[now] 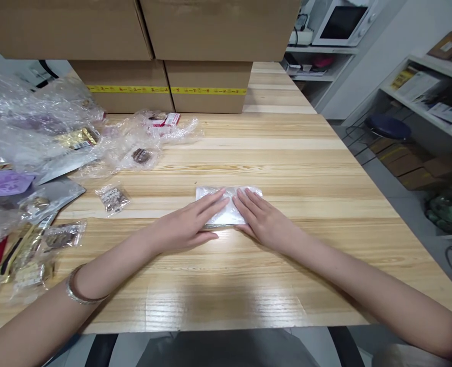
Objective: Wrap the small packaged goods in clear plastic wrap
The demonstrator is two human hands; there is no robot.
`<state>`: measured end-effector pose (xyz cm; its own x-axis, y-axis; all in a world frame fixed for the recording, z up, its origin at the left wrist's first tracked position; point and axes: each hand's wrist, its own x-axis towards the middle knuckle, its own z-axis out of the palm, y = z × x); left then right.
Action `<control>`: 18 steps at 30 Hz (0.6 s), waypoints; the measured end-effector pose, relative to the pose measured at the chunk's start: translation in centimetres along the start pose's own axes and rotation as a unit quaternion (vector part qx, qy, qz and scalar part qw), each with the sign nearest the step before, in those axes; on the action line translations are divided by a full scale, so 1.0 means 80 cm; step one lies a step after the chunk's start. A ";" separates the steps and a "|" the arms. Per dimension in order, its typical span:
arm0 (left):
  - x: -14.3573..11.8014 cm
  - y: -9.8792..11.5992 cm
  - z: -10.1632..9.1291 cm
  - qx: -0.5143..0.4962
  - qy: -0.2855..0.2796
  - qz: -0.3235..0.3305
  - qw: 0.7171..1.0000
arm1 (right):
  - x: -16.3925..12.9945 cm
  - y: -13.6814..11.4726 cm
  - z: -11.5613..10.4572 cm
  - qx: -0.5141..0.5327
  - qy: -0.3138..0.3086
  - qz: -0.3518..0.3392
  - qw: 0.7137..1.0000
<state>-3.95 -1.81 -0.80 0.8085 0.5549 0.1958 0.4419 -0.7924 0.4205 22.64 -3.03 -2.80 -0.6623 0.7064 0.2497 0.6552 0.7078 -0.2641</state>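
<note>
- Left hand lies flat, fingers spread straight, pressing on the left part of a clear plastic packet at the frame's centre.
- Right hand lies flat too, palm down on the packet's right part; the fingertips of both hands nearly meet.
- The packet rests on the wooden table.
- A bracelet circles the left wrist.
- Loose wrappers and small sachets crowd the left side.
- Cardboard boxes stand at the top.
</note>
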 end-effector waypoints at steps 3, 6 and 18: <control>-0.005 0.000 -0.012 -0.060 0.074 -0.030 0.995 | 0.002 0.010 -0.020 0.056 0.013 0.015 0.998; 0.000 0.006 -0.016 -0.153 0.177 -0.112 0.966 | 0.002 0.020 -0.047 0.167 0.030 0.077 0.982; 0.020 -0.010 -0.013 -0.575 0.301 -0.311 0.694 | 0.025 0.092 -0.039 0.539 0.100 0.299 0.781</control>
<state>-3.43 -0.01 0.08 0.1379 0.9787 -0.1522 -0.2494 0.1831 0.9509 27.27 3.65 -1.34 -0.2137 0.9711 -0.1063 0.0666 -0.0941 -0.9933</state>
